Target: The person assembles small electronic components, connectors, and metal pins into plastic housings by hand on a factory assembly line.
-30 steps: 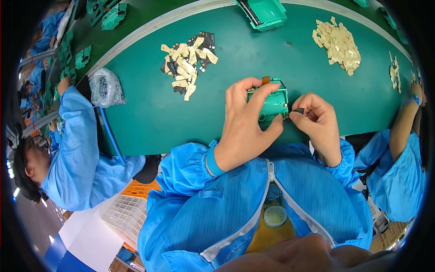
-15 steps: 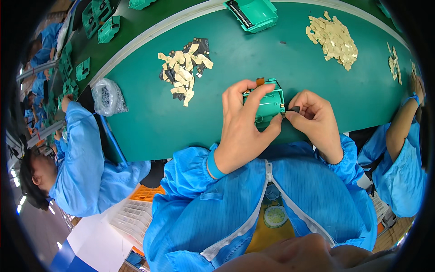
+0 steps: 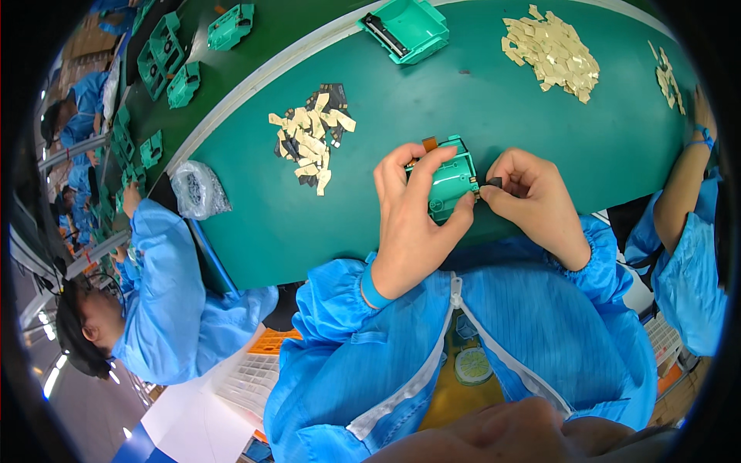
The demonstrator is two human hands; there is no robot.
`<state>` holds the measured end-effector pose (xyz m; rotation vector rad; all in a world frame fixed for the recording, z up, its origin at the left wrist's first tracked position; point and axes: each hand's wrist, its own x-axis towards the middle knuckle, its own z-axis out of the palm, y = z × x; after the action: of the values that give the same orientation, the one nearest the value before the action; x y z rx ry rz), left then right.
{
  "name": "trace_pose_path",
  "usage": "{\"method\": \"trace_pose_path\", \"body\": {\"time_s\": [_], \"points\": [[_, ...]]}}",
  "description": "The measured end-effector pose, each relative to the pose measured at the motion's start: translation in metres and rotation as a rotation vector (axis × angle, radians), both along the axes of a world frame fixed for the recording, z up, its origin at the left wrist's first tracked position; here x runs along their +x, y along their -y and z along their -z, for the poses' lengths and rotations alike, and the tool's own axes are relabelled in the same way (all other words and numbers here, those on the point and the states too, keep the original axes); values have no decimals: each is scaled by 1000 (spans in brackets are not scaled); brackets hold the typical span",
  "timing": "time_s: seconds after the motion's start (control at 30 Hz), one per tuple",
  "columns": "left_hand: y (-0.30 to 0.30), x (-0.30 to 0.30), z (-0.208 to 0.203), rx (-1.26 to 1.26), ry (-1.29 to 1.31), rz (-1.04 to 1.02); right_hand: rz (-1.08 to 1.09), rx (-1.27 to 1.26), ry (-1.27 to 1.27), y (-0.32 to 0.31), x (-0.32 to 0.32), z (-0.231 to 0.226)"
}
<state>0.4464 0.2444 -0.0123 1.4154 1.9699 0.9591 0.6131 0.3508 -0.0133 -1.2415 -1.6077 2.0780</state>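
Observation:
My left hand (image 3: 417, 220) grips a small green plastic housing (image 3: 454, 179) above the table in front of me, its fingers over the far side and the thumb at the near right corner. An orange-brown ribbon cable (image 3: 429, 144) sticks up from the housing's far edge. At the housing's right edge, my right hand (image 3: 535, 202) is closed in a pinch on a small black piece (image 3: 495, 183). Its fingertips cover most of that piece, so its full shape is hidden. The thumbs of both hands are close together there.
On the green table (image 3: 370, 193) lie a pile of black and cream flexible pieces (image 3: 312, 139) and a heap of cream paper pieces (image 3: 552, 54). Another green housing (image 3: 413, 31) stands at the back. A clear plastic bag (image 3: 199, 189) is at left. Co-workers in blue sit on both sides.
The whole view has tilted a little, shifting the table and piles in the picture. My hands keep the same grips, the right still pinching the black piece at the housing's edge.

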Motion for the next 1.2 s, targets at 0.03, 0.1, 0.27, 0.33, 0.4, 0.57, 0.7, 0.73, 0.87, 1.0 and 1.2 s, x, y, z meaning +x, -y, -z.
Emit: {"method": "trace_pose_path", "body": {"time_s": [0.03, 0.1, 0.27, 0.33, 0.4, 0.57, 0.7, 0.73, 0.87, 1.0, 1.2], "points": [[0, 0, -1, -2, -4, 11, -45, 16, 45, -2, 1, -4], [1, 1, -2, -31, -3, -7, -73, 94, 85, -7, 2, -10], [0, 1, 1, -29, -30, 11, -74, 141, 99, -14, 8, -11], [-1, 1, -1, -18, -46, 27, -125, 204, 97, -14, 8, -11], [-2, 1, -5, -68, -73, 35, -109, 219, 83, -14, 8, -11], [0, 2, -8, -27, -178, 58, -113, 279, 52, -9, 10, -13], [6, -4, -9, -8, -119, 95, -156, 376, 14, 2, 15, -16], [7, -5, -10, -13, -124, 101, -175, 442, 12, 4, 15, -17], [7, -8, -11, -14, -147, 126, -208, 498, 42, 11, 17, -20], [8, -10, -12, 1, -157, 115, -150, 768, 50, 21, 18, -16], [11, -8, -16, 18, -61, 99, -17, 841, 73, 25, 10, -17]]}}
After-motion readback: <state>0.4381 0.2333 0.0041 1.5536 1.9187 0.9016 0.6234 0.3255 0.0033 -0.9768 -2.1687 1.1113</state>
